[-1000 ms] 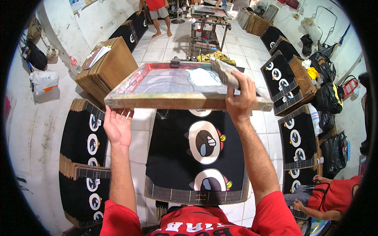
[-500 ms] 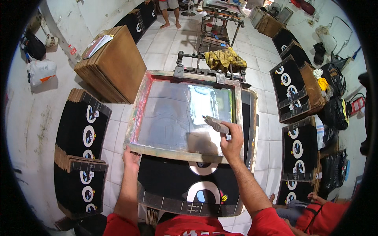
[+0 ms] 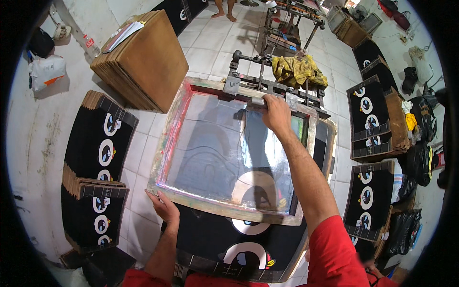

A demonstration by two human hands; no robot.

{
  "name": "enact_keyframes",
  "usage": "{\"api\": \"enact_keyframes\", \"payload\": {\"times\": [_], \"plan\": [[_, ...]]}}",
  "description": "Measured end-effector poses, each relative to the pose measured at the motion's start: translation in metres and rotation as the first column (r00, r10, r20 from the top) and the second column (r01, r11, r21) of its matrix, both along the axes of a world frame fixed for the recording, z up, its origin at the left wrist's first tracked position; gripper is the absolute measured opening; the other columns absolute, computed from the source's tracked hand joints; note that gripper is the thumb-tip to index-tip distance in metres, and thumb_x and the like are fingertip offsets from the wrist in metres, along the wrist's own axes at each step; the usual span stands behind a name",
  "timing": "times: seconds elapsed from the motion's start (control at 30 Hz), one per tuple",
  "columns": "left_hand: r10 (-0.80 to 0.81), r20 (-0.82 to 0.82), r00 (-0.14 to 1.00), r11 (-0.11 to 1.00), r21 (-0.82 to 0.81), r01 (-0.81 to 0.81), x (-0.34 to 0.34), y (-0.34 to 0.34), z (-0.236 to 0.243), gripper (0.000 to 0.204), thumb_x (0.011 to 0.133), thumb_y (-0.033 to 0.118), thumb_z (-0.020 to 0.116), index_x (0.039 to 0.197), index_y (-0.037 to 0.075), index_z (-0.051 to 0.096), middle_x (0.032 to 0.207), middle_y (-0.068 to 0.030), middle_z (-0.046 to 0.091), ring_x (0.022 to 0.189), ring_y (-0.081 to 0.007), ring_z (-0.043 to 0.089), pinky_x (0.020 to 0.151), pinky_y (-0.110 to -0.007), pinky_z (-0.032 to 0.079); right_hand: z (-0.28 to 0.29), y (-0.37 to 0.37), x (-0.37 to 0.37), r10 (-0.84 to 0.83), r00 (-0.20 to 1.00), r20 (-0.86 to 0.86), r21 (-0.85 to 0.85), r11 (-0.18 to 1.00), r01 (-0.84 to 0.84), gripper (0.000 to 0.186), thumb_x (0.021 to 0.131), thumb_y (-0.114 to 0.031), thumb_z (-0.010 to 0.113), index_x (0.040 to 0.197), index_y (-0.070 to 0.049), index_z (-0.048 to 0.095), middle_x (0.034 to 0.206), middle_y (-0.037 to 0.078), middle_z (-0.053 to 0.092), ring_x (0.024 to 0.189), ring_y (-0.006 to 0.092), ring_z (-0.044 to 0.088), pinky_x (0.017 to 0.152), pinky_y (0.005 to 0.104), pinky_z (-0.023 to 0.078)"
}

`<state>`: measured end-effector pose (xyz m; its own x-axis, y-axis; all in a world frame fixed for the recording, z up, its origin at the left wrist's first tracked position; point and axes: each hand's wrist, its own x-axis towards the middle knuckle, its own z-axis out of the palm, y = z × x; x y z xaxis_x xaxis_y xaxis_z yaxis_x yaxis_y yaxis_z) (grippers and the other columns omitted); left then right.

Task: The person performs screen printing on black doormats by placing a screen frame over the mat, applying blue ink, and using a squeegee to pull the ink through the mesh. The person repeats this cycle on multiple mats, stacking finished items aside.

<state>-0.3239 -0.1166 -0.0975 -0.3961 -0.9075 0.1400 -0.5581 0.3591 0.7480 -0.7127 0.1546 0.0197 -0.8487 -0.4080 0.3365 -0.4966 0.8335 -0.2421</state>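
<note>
A wooden-framed printing screen (image 3: 229, 209) lies tilted in front of me, hinged at its far side by metal clamps (image 3: 232, 85). My left hand (image 3: 165, 210) is closed on its near left corner. At the far side, my right hand (image 3: 278, 112) grips a squeegee (image 3: 257, 102), partly covered by the fingers. Below it, a pale ink streak (image 3: 246, 138) shows on the mesh. Under the screen lies a black sheet (image 3: 205, 239) printed with white rings and small coloured marks. One ring shows through the mesh.
Brown boards (image 3: 153, 57) are stacked at the far left, with papers on top. Black printed boards (image 3: 93, 143) lean along the left wall, and more (image 3: 366, 186) on the right. A yellow cloth (image 3: 299, 71) hangs over the metal stand behind the screen. Another person's legs appear far off.
My right hand has carried the squeegee from the middle of the screen to its far side. The wide pale ink patch is now a narrower streak. My left hand stays at the corner.
</note>
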Motion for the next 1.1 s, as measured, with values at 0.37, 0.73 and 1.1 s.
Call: {"api": "enact_keyframes", "payload": {"times": [0.37,0.73,1.1], "plan": [[-0.064,0.053,0.997,0.998,-0.007,0.064,0.003,0.001,0.009,0.071,0.11,0.04,0.038,0.16,-0.007,0.019,0.145,-0.04,0.047,0.127,-0.0526,0.054,0.104,-0.053,0.043,-0.003,0.018,0.072,0.053,0.996,0.065,0.193,0.979,-0.065,0.029,0.076,-0.001,0.067,0.102,-0.01,0.062,0.098,0.009,0.064,0.095,0.0334,0.06,0.081,0.047,0.048],[-0.051,0.118,0.992,0.999,0.015,0.05,0.0,0.003,0.014,0.069,0.11,0.035,0.039,0.159,-0.008,0.019,0.152,-0.038,0.04,0.133,-0.0525,0.049,0.107,-0.053,0.041,0.006,0.001,0.011,0.044,0.998,0.041,0.063,0.997,-0.047,0.031,0.076,-0.002,0.072,0.104,-0.007,0.063,0.103,0.011,0.066,0.101,0.0358,0.061,0.083,0.049,0.049],[-0.062,0.104,0.993,0.998,0.037,0.058,-0.001,0.003,0.015,0.068,0.11,0.035,0.038,0.159,-0.008,0.019,0.152,-0.0376,0.04,0.134,-0.0506,0.049,0.108,-0.052,0.041,0.004,0.027,0.1,0.069,0.989,0.134,0.148,0.985,-0.089,0.025,0.078,-0.002,0.067,0.103,-0.008,0.063,0.096,0.011,0.064,0.093,0.0355,0.06,0.08,0.0479,0.048]]}}
